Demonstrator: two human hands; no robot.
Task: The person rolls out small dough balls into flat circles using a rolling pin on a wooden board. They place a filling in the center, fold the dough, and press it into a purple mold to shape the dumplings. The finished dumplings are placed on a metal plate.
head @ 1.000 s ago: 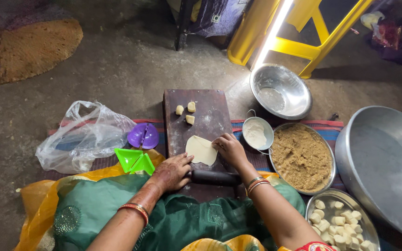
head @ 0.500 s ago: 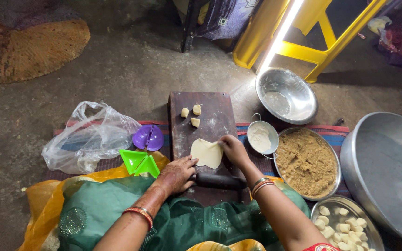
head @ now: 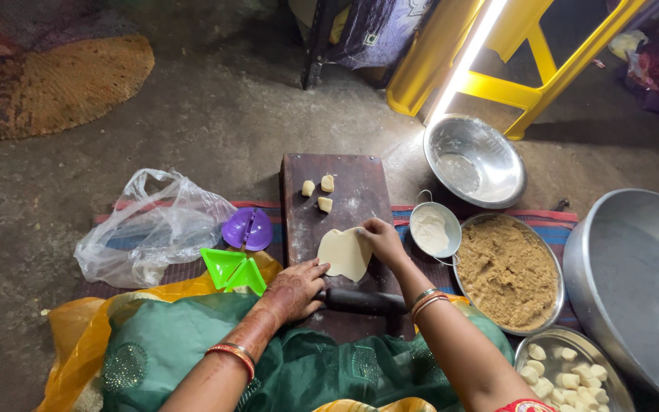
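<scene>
On a rough grey floor sits our dark wooden board (head: 345,206). The flat dough round (head: 345,253) lies at its centre; our right hand (head: 381,240) pinches its 2 o'clock edge, while our left hand (head: 297,290), fingers spread, touches its 8 o'clock rim above the rolling pin (head: 364,300).

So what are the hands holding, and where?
The right hand pinches the flat dough round at its upper right edge. The left hand touches its lower left edge and rests by the dark rolling pin.
</scene>
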